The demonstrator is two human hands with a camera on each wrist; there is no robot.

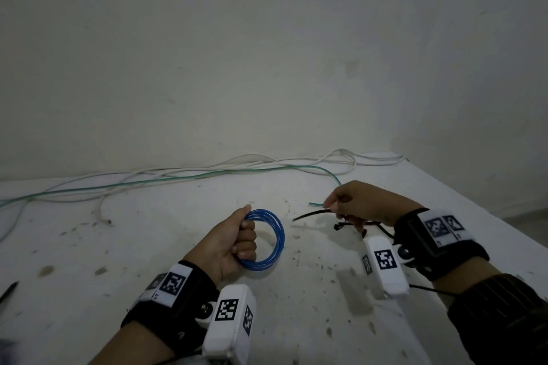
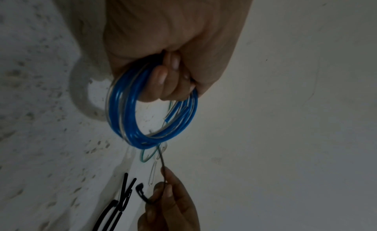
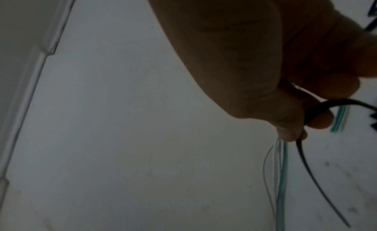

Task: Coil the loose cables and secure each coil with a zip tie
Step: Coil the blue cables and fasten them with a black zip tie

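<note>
My left hand [image 1: 247,235] grips a coil of blue cable [image 1: 279,235] just above the white table [image 1: 299,314]; in the left wrist view the fingers [image 2: 163,79] curl through the blue coil [image 2: 122,115]. To its right, my right hand [image 1: 333,207] pinches a black zip tie [image 1: 308,214] whose thin tail points left toward the coil. The right wrist view shows this zip tie [image 3: 306,162] under the thumb. A loose green cable [image 1: 178,177] ends beside those fingers; whether they touch it cannot be told.
More black zip ties [image 1: 355,224] lie under my right hand. Loose white cables [image 1: 267,158] run along the table's back edge by the wall. A dark pointed object [image 1: 9,290] lies at the far left. The table's right edge [image 1: 474,201] falls away.
</note>
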